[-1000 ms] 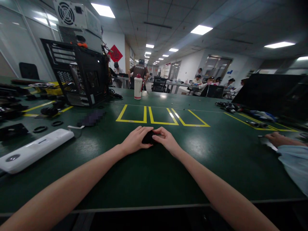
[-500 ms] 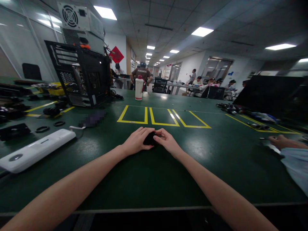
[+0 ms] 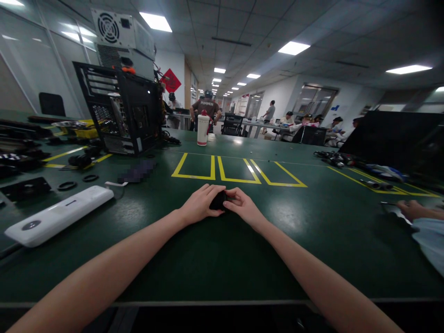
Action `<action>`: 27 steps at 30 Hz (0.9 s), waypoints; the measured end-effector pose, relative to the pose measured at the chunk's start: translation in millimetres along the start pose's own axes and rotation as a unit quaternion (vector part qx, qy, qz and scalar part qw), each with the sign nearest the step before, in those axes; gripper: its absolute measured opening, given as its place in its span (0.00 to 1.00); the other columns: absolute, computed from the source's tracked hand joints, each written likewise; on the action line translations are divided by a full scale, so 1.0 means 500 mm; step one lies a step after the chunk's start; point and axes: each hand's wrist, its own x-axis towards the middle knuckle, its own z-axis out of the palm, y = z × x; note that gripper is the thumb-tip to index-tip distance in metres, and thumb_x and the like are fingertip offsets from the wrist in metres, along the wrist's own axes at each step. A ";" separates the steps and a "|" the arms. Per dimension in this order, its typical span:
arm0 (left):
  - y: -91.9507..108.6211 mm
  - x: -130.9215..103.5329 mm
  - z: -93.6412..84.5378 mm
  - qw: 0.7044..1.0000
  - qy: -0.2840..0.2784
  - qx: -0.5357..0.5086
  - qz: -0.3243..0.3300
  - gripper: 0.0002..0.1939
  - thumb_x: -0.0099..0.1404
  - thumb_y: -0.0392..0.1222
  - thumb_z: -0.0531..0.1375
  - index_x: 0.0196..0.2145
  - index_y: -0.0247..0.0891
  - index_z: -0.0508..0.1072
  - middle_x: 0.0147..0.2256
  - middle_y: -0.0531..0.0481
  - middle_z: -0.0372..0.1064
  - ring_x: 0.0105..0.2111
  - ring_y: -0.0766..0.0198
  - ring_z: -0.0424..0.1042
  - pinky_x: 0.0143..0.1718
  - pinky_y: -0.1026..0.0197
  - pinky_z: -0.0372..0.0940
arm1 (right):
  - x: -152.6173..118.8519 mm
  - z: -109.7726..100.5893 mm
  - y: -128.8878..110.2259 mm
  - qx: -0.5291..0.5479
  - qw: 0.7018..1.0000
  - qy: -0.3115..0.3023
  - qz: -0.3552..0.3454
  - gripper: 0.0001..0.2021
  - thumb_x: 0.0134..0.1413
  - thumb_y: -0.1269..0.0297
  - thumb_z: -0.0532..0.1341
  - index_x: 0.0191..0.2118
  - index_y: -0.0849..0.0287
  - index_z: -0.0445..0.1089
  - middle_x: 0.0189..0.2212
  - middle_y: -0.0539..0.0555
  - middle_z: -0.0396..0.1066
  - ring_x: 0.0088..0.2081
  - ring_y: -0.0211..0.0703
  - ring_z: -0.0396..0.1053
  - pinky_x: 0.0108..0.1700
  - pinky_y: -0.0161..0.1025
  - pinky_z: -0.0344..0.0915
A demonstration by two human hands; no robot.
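Observation:
A small black rounded object [image 3: 218, 201] is between my two hands, low over the green table [image 3: 208, 259]; its exact kind does not show. My left hand [image 3: 201, 203] is wrapped around its left side, thumb below and fingers over the top. On the other side, my right hand [image 3: 243, 208] pinches at its right edge with thumb and fingertips. Just beyond my hands lie yellow tape outlines [image 3: 239, 181] on the tabletop.
At left lie a long white device [image 3: 62, 215], black rings [image 3: 67, 186] and an open black computer case [image 3: 121, 111]. A white bottle [image 3: 203, 129] stands at the back. Lens-like cylinders [image 3: 376, 185] and another person's hand [image 3: 416, 210] are at right.
The whole view has shifted slightly, so things appear a little further right and lower. Both hands keep their hold on the black object, with hardly any change in the fingers.

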 end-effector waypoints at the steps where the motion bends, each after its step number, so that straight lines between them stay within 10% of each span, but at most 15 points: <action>1: 0.000 0.000 0.000 1.000 0.001 0.000 0.000 0.31 0.52 0.45 0.61 0.52 0.39 0.54 0.47 0.46 0.62 0.42 0.58 0.64 0.41 0.54 0.62 | 0.001 0.001 0.000 -0.006 1.000 0.011 -0.004 0.12 0.44 0.63 0.61 0.37 0.56 0.64 0.37 0.50 0.66 0.40 0.38 0.67 0.46 0.41 0.63; 27: 0.002 0.000 0.000 1.000 0.000 -0.002 0.000 0.31 0.52 0.45 0.61 0.52 0.40 0.54 0.47 0.46 0.61 0.43 0.57 0.63 0.42 0.53 0.62 | 0.002 0.001 -0.008 -0.053 0.997 0.041 0.022 0.15 0.45 0.61 0.60 0.41 0.58 0.64 0.40 0.53 0.67 0.42 0.41 0.67 0.48 0.44 0.61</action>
